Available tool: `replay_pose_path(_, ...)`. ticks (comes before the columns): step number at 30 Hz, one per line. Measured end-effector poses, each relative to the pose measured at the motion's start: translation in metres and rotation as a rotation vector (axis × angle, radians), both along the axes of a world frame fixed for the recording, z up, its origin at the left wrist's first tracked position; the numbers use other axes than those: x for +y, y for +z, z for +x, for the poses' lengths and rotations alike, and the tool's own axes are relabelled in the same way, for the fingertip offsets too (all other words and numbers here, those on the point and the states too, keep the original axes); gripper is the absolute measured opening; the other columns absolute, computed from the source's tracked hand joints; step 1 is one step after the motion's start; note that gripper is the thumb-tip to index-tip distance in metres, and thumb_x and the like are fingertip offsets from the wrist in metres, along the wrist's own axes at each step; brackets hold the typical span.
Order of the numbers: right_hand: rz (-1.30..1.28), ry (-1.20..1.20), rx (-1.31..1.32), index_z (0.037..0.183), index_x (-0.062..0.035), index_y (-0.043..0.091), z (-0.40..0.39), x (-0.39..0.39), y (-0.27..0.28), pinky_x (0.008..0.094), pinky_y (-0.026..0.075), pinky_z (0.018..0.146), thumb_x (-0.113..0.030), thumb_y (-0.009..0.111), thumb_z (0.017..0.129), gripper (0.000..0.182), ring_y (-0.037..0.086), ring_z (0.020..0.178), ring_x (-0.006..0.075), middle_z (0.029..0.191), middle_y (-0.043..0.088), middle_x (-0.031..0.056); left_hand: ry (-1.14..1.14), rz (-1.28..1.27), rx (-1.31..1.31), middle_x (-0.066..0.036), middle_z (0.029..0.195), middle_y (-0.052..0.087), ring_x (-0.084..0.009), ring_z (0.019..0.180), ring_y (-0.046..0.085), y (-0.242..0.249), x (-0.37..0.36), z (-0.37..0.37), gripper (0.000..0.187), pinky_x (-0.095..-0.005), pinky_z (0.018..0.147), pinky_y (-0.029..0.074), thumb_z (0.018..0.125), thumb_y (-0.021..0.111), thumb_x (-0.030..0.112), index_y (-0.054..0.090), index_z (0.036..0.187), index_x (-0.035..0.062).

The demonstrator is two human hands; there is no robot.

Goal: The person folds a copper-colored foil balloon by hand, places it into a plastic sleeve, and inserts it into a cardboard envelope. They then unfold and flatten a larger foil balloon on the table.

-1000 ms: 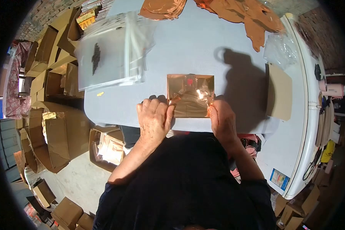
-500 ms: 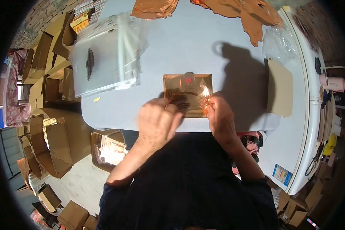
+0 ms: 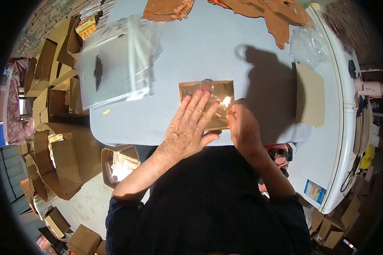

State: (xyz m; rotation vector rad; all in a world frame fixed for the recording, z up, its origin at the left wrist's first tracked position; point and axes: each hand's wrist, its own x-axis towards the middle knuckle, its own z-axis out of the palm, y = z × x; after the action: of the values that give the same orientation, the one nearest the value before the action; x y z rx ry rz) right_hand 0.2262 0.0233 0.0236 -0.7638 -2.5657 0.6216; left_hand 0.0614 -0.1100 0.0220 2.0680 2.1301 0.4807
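A shiny, gold-coloured flat rectangular packet [image 3: 217, 122] lies on the table near its front edge. A small clear patch with a red mark [image 3: 206, 86] shows at its far edge. My left hand [image 3: 187, 121] lies flat across the packet's left half, fingers spread and pointing away from me, with fingertips by the red mark. At the packet's right edge, my right hand [image 3: 244, 123] is closed, thumb and fingers pinching the shiny edge. Its fingertips are partly hidden, and bright glare lies beside them.
A stack of clear plastic bags [image 3: 115, 68] lies at the left, with a small yellow scrap [image 3: 107, 111] nearby. Copper-coloured cut-out shapes [image 3: 168, 8] are along the far edge. A beige card [image 3: 309, 95] stands at the right, before a white appliance [image 3: 342, 106]. Cardboard boxes [image 3: 68, 161] fill the left.
My left hand, blurred and curled earlier, has moved right and forward and now rests flat on the packet. My right hand stays at the right edge, turned slightly.
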Motion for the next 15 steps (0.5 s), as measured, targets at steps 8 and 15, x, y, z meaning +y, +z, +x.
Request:
replay_pose_path(8, 0.048, -0.019, 0.056, 0.123, 0.0002, 0.053, 0.018, -0.007, 0.003, 0.0557, 0.045, 0.09, -0.01, 0.069, 0.091, 0.037, 0.062, 0.106, 0.0367, 0.113, 0.063, 0.0207, -0.002, -0.014, -0.009, -0.021, 0.169, 0.019, -0.0368, 0.158, 0.015, -0.004, 0.002, -0.001, 0.082, -0.0525, 0.129, 0.013, 0.1, 0.044, 0.063, 0.029, 0.162, 0.0114)
replay_pose_path(15, 0.208, 0.212, -0.228, 0.151, 0.0028, 0.042, 0.019, -0.022, 0.005, 0.0648, 0.012, 0.122, -0.046, 0.076, 0.083, 0.09, 0.026, 0.154, 0.0336, 0.163, 0.033, 0.022, -0.009, -0.03, -0.001, -0.021, 0.169, 0.02, -0.0372, 0.158, 0.015, -0.001, 0.002, -0.002, 0.074, -0.0523, 0.129, 0.012, 0.102, 0.051, 0.048, 0.03, 0.161, 0.0092)
